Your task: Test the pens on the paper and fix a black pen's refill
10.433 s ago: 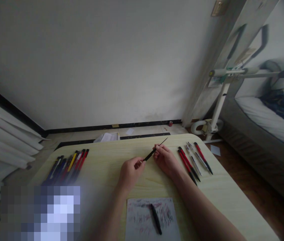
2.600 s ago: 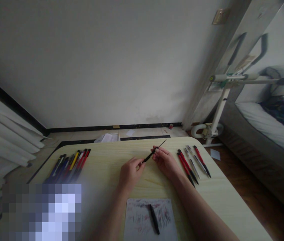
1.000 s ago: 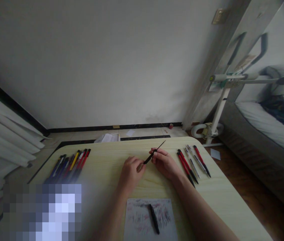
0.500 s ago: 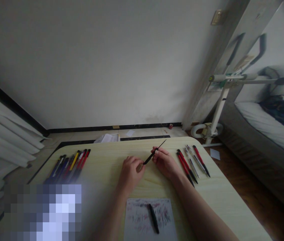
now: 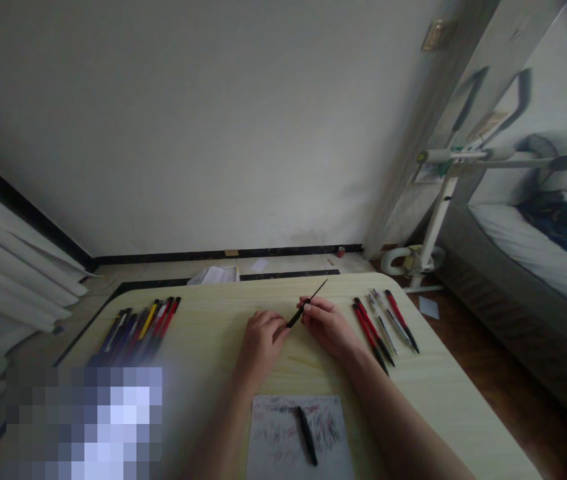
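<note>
Between my two hands is a slim black pen part (image 5: 295, 318), tilted up to the right above the table. A thin dark rod (image 5: 320, 289), which looks like a refill, sticks out of its upper end. My left hand (image 5: 264, 341) pinches the lower end, and my right hand (image 5: 328, 325) has its fingers closed around the upper part, where the rod comes out. Nearer to me, a thick black pen barrel (image 5: 307, 437) lies on a scribbled sheet of paper (image 5: 273, 460).
Several pens (image 5: 146, 327) lie in a row at the table's left, in blue, yellow and red. To the right of my right hand are red-and-black pens (image 5: 371, 327) and clear ones (image 5: 388, 333). Beyond the wooden table (image 5: 213, 307) stand a wall and white exercise equipment (image 5: 436, 227).
Both hands keep their hold on the pen part. My right hand and the thin rod have shifted slightly left and down toward my left hand. The pens on the table are unmoved.
</note>
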`<state>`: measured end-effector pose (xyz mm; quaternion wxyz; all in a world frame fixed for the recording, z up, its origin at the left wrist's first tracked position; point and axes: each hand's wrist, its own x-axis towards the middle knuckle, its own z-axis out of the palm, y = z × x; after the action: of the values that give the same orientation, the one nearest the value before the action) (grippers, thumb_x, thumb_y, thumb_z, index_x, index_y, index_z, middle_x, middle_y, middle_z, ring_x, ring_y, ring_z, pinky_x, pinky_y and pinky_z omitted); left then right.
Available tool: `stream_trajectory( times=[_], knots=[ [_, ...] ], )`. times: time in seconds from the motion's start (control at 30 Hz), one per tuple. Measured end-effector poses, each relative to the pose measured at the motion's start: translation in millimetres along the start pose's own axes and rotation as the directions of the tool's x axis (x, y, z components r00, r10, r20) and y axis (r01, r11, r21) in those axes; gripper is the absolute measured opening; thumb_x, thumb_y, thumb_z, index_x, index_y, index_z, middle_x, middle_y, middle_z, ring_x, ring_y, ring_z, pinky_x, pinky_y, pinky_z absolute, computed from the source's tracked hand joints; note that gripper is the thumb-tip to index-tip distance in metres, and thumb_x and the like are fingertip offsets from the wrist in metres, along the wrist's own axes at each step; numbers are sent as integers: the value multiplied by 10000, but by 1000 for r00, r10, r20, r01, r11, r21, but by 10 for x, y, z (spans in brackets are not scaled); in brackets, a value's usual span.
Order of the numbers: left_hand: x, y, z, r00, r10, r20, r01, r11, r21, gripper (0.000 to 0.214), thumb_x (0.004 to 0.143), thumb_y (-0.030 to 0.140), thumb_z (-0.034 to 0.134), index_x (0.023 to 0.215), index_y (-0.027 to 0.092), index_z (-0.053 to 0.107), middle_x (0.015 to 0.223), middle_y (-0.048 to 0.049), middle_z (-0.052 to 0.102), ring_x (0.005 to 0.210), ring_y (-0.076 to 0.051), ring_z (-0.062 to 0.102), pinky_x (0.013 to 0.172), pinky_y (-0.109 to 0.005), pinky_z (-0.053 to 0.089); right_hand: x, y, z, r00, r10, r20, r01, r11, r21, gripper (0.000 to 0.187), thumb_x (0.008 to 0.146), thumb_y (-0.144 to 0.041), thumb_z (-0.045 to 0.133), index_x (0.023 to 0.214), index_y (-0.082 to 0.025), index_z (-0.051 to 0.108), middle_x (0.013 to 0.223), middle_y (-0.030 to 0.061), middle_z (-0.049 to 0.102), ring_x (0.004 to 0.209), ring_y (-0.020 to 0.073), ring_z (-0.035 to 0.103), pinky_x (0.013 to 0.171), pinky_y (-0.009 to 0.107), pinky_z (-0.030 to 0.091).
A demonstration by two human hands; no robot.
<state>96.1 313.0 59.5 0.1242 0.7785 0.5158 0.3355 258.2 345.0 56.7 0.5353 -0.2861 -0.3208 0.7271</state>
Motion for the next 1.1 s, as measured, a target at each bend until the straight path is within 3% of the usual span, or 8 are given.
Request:
stream_trajectory(
  times=[0.27, 1.1],
  knots=[
    [7, 6, 0, 1000, -3, 9, 3, 1000, 7, 71, 760, 215, 559, 808, 188, 603, 845, -37, 590, 848, -190, 497, 783, -349, 399, 3, -3, 0, 1000, 1, 5, -1, 1000, -19, 197, 634, -164, 687, 830, -165, 665, 730, -3, 622, 540, 45, 468, 514, 185, 350],
    [11, -8, 19, 1000, -17, -3, 17, 999, 39, 84, 752, 218, 557, 802, 193, 621, 841, -36, 593, 853, -188, 505, 784, -346, 403, 11, -21, -26, 1000, 18, -12, -16, 990, 137, 194, 653, -128, 673, 842, -171, 655, 772, 9, 653, 544, 39, 517, 517, 160, 412]
  ],
)
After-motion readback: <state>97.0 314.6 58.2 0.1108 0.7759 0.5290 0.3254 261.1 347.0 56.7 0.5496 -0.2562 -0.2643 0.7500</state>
